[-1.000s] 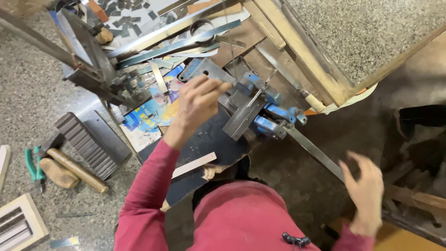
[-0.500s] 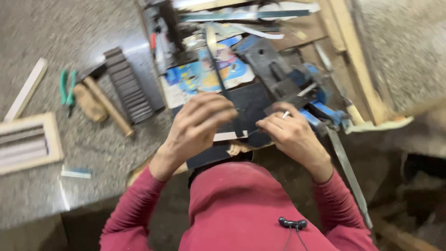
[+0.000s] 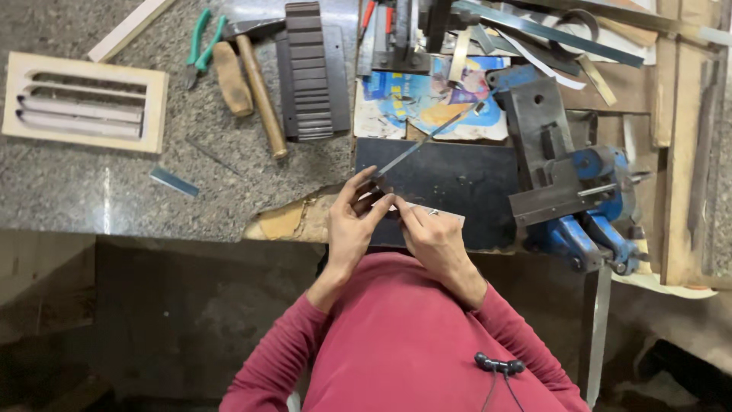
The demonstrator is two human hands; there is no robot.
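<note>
Head view: both hands [image 3: 393, 229] pinch a thin metal strip [image 3: 427, 137] above the counter edge [image 3: 152, 229].

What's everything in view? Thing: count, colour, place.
metal strip: 1, grey, held at its near end by both hands, slanting up over the black mat
black mat: 1, black, bench centre
bench vise: 1, blue and grey, right of mat
hammer: 1, wooden handle, upper left
pliers: 1, green grips, top left
louvred frame: 1, pale wood, far left
ribbed block: 1, dark grey, top centre
printed sheet: 1, blue and yellow, behind mat
left hand: 1, on strip
right hand: 1, on strip
</note>
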